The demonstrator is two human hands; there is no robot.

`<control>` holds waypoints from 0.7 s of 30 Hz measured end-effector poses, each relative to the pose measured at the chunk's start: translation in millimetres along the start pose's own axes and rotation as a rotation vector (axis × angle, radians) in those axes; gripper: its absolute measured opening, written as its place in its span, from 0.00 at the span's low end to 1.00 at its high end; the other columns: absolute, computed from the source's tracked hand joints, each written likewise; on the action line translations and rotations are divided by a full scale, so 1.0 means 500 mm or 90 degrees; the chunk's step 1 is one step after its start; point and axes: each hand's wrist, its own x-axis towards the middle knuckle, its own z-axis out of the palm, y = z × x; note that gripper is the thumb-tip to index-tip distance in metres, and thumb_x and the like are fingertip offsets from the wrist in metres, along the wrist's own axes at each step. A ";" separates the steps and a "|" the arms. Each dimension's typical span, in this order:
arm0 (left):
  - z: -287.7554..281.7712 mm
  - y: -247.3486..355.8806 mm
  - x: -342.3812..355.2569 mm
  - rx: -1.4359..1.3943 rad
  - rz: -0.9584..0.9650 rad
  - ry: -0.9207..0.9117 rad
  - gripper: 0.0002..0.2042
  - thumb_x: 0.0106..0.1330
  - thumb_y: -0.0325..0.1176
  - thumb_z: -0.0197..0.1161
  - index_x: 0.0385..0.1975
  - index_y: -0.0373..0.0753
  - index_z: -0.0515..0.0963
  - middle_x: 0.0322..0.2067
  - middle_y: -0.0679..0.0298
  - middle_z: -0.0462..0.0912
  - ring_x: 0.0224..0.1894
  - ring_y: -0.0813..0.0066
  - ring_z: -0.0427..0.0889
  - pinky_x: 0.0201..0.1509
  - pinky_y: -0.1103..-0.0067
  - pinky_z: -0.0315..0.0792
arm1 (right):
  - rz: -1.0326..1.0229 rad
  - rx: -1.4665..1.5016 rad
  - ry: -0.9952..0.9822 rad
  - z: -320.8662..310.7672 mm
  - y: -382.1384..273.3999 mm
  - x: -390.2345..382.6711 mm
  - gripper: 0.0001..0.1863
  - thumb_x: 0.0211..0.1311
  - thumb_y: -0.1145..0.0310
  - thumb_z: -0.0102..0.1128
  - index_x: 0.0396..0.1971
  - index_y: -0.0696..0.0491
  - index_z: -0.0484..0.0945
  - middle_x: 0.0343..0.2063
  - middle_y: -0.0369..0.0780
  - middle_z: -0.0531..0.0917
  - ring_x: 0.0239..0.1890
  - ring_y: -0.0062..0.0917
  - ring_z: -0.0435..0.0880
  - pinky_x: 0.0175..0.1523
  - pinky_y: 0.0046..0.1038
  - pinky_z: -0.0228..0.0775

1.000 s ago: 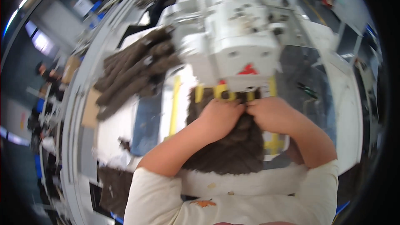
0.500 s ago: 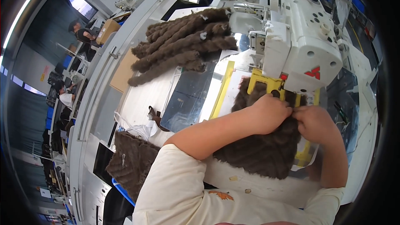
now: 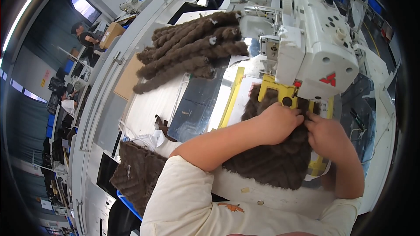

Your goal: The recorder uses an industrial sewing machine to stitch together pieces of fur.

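A piece of dark brown fur fabric (image 3: 271, 161) lies under the head of a white industrial sewing machine (image 3: 321, 57). Its far end runs beneath a yellow clamp plate (image 3: 278, 89) with a round black knob. My left hand (image 3: 280, 123) is curled over the fur just in front of this plate, its fingers closed on the material. Close beside it on the right, my right hand (image 3: 327, 134) has its fingers bent and closed at the same spot. The fingertips almost meet, and what lies right under them is partly hidden.
Several rolled brown fur strips (image 3: 188, 48) are heaped at the far left of the machine table. Another brown fur piece (image 3: 138, 175) hangs over a blue bin (image 3: 129, 203) at my left. A yellow strip (image 3: 232, 98) borders the work plate. Two people sit farther off at left.
Both hands have drawn slightly back toward me from the clamp plate, and more of the black knob shows. A small gap has opened between the hands.
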 end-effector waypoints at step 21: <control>0.047 0.043 0.018 -0.124 0.255 0.164 0.18 0.63 0.50 0.68 0.32 0.38 0.80 0.32 0.62 0.78 0.43 0.59 0.78 0.57 0.68 0.68 | 0.082 -0.195 -0.039 -0.012 0.087 -0.062 0.06 0.36 0.72 0.67 0.17 0.57 0.80 0.22 0.48 0.81 0.32 0.47 0.84 0.40 0.44 0.77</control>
